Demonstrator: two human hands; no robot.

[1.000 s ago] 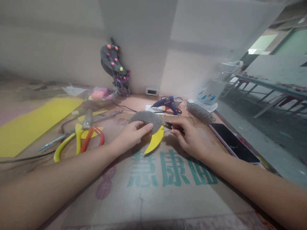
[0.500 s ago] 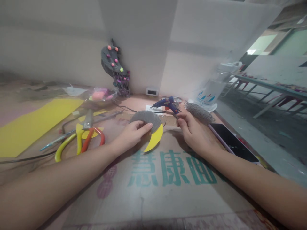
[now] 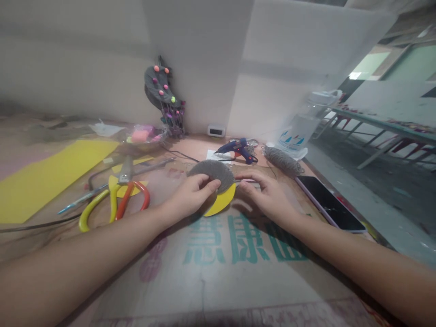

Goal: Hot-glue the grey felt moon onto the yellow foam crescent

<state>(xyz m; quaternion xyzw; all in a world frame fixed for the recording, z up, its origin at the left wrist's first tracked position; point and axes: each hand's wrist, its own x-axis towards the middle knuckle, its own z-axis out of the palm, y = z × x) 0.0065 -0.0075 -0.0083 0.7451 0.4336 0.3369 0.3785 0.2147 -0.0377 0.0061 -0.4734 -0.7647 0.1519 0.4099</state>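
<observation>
A yellow crescent cutout (image 3: 221,202), its upper part wound with grey yarn (image 3: 218,170), is held by my left hand (image 3: 195,193). The thumb lies on top of the wrapped part, and the fingers behind it are partly hidden. Just to the right of the crescent is my right hand (image 3: 267,193), thumb and forefinger drawn together around a thin strand of the yarn. Where exactly they grip it is hard to make out. Behind that hand lies a skein of grey yarn (image 3: 282,160), with a strand running down from it.
A blue glue gun (image 3: 236,147) lies behind the crescent. Pliers with yellow and red handles (image 3: 116,200) and yellow sheet (image 3: 57,175) are on the left. At right are a phone (image 3: 330,202) and clear bottle (image 3: 299,127). A decorated grey crescent (image 3: 160,86) hangs against the wall.
My right hand has moved left and toward me, from beside the glue gun's handle to the crescent's right edge. The left hand has turned the crescent slightly, showing more yellow.
</observation>
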